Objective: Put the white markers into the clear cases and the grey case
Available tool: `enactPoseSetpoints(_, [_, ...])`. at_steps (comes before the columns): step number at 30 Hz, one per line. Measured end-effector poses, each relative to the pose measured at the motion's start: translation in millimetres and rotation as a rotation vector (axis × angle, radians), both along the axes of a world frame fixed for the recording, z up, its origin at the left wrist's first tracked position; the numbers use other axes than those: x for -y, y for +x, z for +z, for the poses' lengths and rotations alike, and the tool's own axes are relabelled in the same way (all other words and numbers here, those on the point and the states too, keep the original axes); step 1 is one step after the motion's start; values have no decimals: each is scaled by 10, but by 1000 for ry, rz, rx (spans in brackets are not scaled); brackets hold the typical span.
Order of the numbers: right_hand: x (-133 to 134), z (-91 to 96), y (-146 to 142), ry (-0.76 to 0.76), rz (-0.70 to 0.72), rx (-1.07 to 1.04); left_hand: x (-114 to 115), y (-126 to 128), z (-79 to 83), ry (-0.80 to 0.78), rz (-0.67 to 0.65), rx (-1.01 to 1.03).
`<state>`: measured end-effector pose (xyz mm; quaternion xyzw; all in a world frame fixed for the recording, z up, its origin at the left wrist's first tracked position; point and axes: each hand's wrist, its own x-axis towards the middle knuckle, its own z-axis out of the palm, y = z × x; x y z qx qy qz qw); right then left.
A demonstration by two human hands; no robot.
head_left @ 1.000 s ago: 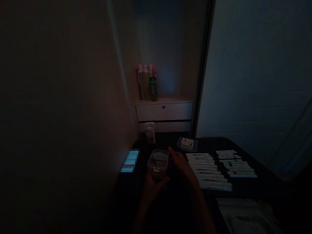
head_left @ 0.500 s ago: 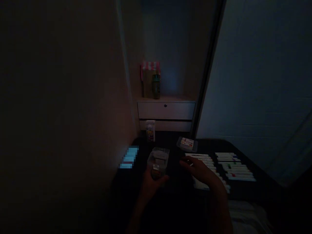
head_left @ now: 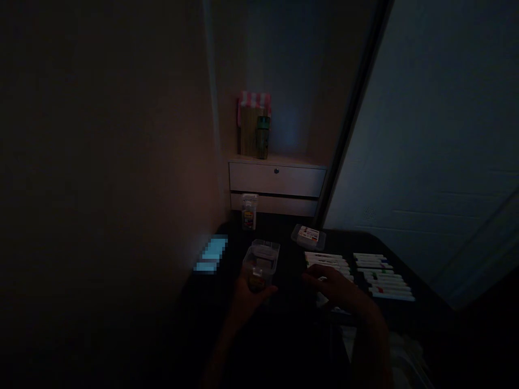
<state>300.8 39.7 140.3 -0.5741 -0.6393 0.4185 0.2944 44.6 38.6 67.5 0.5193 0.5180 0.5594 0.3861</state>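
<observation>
The room is very dark. My left hand is closed around the near side of a small clear plastic box that stands on a dark table. My right hand hovers palm down over the left row of white marker pens, fingers curled and pointing left; the dark hides whether they grip a pen. A second row of white markers with coloured bands lies further right.
A clear lid or flat box with a label lies behind the markers. A small packet stands by a pale drawer unit bearing a striped box and a green bottle. A lit blue patch glows left. Walls close in on both sides.
My right hand has moved from beside the clear box rightward onto the left row of markers. The left hand has kept hold of the box. The view shifted slightly.
</observation>
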Motion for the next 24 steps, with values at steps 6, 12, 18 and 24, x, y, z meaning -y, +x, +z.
enactPoseSetpoints(6, [-80, -69, -15, 12, 5, 83, -4, 5, 6, 5, 1, -21])
enactPoseSetpoints(12, [-81, -60, 225, 173, 60, 99, 4, -2, 16, 16, -17, 21])
enactPoseSetpoints(18, [0, -181, 587, 244, -54, 168, -8, -18, 47, 11, 9, -2])
enactPoseSetpoints(24, [289, -567, 537, 407, -108, 234, -27, -23, 36, -2, -36, 20])
